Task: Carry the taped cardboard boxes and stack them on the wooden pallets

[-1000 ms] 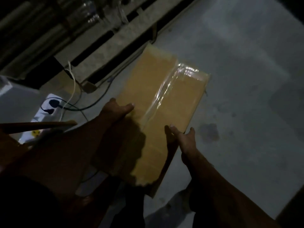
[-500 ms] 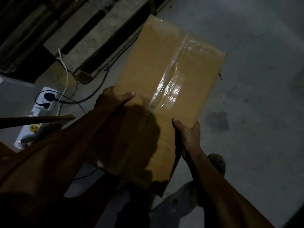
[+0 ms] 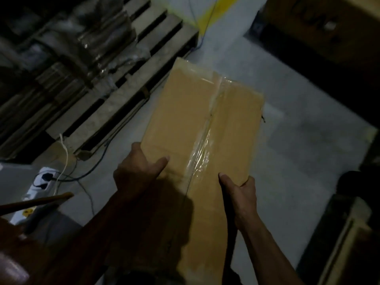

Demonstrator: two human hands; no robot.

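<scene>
Cables (image 3: 96,171) and power strip (image 3: 42,179) lie beside wooden pallet (image 3: 131,87).

- Cardboard box (image 3: 185,120): matt brown paperboard, smooth.
- Tape strip (image 3: 202,149) along its seam: clear glossy plastic, wrinkled.
- Wooden pallet (image 3: 131,83): rough, dull grey planks.
- Wrapped stack (image 3: 86,38) on the pallet's far corner: shiny plastic film.
- Floor (image 3: 298,161): matt concrete.

Dim light is falling across a pale grey concrete floor (image 3: 298,145), leaving the corners lying in deep shadow. A white power strip (image 3: 42,178) is sitting on the floor at the left, with cables (image 3: 90,171) trailing from it. A yellow stripe (image 3: 213,12) is showing far off.
</scene>
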